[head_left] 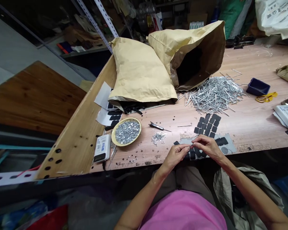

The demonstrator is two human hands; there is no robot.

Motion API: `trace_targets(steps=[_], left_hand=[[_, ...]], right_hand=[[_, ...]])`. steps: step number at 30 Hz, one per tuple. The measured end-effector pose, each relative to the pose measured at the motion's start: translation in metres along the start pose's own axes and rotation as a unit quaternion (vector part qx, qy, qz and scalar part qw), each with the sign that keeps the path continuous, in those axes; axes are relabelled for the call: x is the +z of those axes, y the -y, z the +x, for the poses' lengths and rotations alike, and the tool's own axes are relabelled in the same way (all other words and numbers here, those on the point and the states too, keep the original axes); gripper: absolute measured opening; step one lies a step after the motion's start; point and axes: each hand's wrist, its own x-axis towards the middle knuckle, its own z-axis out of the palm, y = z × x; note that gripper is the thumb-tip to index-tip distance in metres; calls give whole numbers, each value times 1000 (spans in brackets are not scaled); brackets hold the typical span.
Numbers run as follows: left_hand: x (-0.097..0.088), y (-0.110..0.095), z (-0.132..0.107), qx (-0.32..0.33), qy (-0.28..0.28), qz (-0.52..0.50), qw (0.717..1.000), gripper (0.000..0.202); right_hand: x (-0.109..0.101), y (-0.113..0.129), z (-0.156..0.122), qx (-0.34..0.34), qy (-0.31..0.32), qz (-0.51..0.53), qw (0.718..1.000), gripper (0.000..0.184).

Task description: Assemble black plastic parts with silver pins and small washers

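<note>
Both hands meet just over the near edge of the pale wooden bench [254,121]. The left hand [175,155] and right hand [207,145] each have a closed fingertip grip on what looks like a thin silver metal pin [191,145] held level between them, though it is too small to be sure whether anything is threaded on it. Directly beneath lies a grey backing sheet of black rounded-square pads [207,127]. A small heap of silver washers [158,136] sits just to the left, with a round yellow dish of silver washers [126,131] further along and a loose pile of long silver pins [213,94] behind. The likely trouble is a slip: with so slight a pinch so close to the bench edge, the pin could drop into the lap or onto the floor. A careless wrist could also scatter the small heap.
</note>
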Motion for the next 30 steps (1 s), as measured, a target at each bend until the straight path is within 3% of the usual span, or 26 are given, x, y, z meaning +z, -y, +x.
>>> trace_targets(steps=[4, 7, 13, 15, 19, 25, 28, 30], left_hand=[[7, 6, 3, 111, -87, 108, 984, 26], [11, 9, 4, 142, -115, 132, 974, 24], [13, 2, 8, 59, -125, 23, 990, 35], [15, -2, 11, 52, -139, -52, 988, 34], [26, -4, 19, 61, -155, -152, 974, 30], [42, -2, 30, 40, -168, -189, 967, 29], [44, 1, 35, 45, -175, -170, 969, 27], [41, 6, 37, 34, -178, -157, 971, 32]], right_hand=[[5, 1, 1, -9, -43, -79, 996, 39], [11, 1, 1, -4, -68, -101, 993, 43], [11, -1, -5, 45, -169, -102, 979, 43], [13, -3, -10, 78, -154, -84, 981, 41], [28, -6, -19, 105, -64, 34, 992, 40], [40, -8, -18, 153, -83, 183, 968, 43], [22, -11, -12, 139, -94, 117, 979, 39], [-1, -19, -4, 89, -147, -36, 984, 34]])
